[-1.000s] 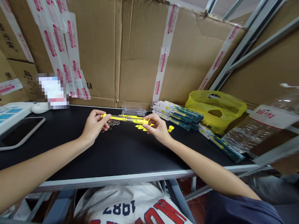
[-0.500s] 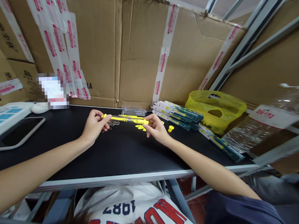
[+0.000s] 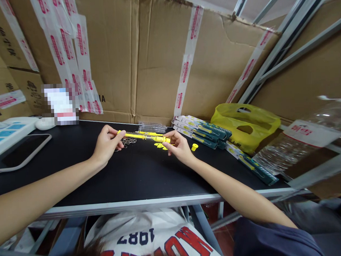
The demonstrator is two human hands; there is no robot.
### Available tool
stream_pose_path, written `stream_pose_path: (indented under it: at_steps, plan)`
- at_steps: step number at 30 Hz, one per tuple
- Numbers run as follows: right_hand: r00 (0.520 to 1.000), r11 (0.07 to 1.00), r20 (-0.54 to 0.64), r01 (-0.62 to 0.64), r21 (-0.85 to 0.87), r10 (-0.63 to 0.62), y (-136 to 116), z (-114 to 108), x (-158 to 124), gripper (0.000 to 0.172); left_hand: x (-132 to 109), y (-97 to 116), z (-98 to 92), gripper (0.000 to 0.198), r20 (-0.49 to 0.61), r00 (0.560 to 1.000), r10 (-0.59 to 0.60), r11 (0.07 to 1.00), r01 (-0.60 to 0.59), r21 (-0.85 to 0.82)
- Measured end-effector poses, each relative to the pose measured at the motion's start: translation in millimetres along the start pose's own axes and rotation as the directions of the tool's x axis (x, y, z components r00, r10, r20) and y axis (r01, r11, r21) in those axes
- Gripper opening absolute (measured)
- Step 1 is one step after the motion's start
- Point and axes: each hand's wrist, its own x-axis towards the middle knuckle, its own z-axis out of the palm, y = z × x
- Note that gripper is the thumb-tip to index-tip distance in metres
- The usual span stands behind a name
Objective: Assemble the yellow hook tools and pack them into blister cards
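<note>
A slim yellow spring scale (image 3: pixel 141 136) with a clear tube is held level above the black tabletop. My left hand (image 3: pixel 106 144) pinches its left end between thumb and fingers. Around its wider yellow right end, my right hand (image 3: pixel 178 144) has its fingers closed. Behind and below the scale lie metal hooks (image 3: pixel 129 142), small yellow pieces (image 3: pixel 160 146) and several clear tubes (image 3: pixel 152 127). One loose yellow cap (image 3: pixel 195 147) sits to the right of my right hand.
Several printed narrow boxes (image 3: pixel 201 130) are stacked at the back right, beside a yellow plastic bag (image 3: pixel 244 125) and a large clear bottle (image 3: pixel 302 138). A phone (image 3: pixel 23 152) and a white power strip (image 3: pixel 12 131) lie on the left. Cardboard (image 3: pixel 157 68) walls the back.
Both hands stay nearly in place, gripping the spring scale. The scale has shifted very slightly to the left at its right end.
</note>
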Motion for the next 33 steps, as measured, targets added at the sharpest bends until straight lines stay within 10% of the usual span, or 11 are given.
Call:
stream_pose_path:
  at_steps: [33]
  plan:
    - [1.000,0.997,-0.023,0.000,-0.077,-0.002,-3.4,2.0,-1.8,0.038,-0.8,1.6,1.2,0.032,-0.011,0.999,-0.031,0.999,0.031,0.012]
